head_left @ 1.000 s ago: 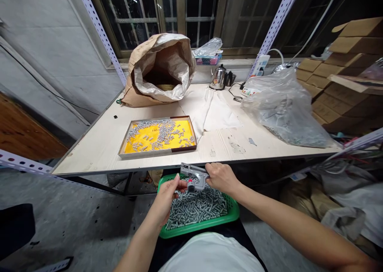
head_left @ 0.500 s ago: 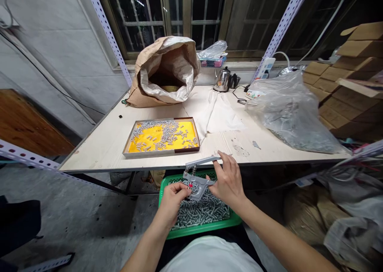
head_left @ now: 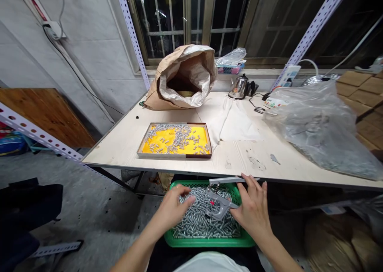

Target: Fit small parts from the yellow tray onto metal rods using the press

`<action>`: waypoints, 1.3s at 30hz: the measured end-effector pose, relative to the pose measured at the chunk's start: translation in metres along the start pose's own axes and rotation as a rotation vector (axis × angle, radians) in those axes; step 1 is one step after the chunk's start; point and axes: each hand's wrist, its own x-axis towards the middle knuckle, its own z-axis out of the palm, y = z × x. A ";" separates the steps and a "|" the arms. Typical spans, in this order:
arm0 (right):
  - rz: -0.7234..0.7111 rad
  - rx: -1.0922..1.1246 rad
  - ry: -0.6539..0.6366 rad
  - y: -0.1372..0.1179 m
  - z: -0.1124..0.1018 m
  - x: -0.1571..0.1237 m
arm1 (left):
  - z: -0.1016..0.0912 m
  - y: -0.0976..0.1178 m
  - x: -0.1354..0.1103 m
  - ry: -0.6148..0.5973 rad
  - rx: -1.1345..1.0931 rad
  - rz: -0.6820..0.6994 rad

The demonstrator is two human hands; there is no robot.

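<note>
Gripped by its grey handles, a pair of spring-loaded hand pliers (head_left: 220, 205) is in my right hand (head_left: 253, 208), with a small red spot near the jaw. The pliers hang over a green plastic basket (head_left: 209, 242) filled with small silver screw-like pieces (head_left: 203, 226). Over the basket's left side is my left hand (head_left: 176, 208), thumb and fingers apart, with nothing visible between them. On the table beyond, a shallow tray (head_left: 167, 156) with a yellow bottom holds many small silver pieces (head_left: 181, 138).
The pale table (head_left: 119, 148) has its front edge just beyond the basket. An open brown paper sack (head_left: 167, 76) stands at the back, near a metal kettle (head_left: 238, 87). To the right are a clear plastic bag (head_left: 311, 116) and cardboard boxes (head_left: 365, 92).
My left hand has drawn away from the pliers' jaw to the left, and its fingers have parted. The pliers remain in my right hand. The view has shifted left.
</note>
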 end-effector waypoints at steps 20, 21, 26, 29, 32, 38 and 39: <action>-0.012 0.026 0.065 0.006 0.000 0.017 | -0.124 -0.037 0.163 0.290 0.614 0.087; -0.010 0.026 0.058 0.005 -0.001 0.020 | -0.111 -0.031 0.150 0.303 0.563 0.107; 0.001 0.036 0.031 -0.002 -0.003 0.035 | -0.029 0.003 0.068 0.165 -0.258 0.173; 0.008 0.047 0.026 -0.007 -0.006 0.042 | 0.006 0.014 0.032 0.022 -0.566 0.072; 0.011 0.058 0.021 -0.013 -0.010 0.045 | 0.023 0.014 0.017 -0.032 -0.714 -0.045; -0.025 0.080 0.007 -0.021 -0.014 0.046 | 0.037 0.007 0.011 0.055 -0.823 -0.171; -0.028 0.083 0.007 -0.022 -0.013 0.045 | 0.038 0.007 0.011 0.062 -0.820 -0.177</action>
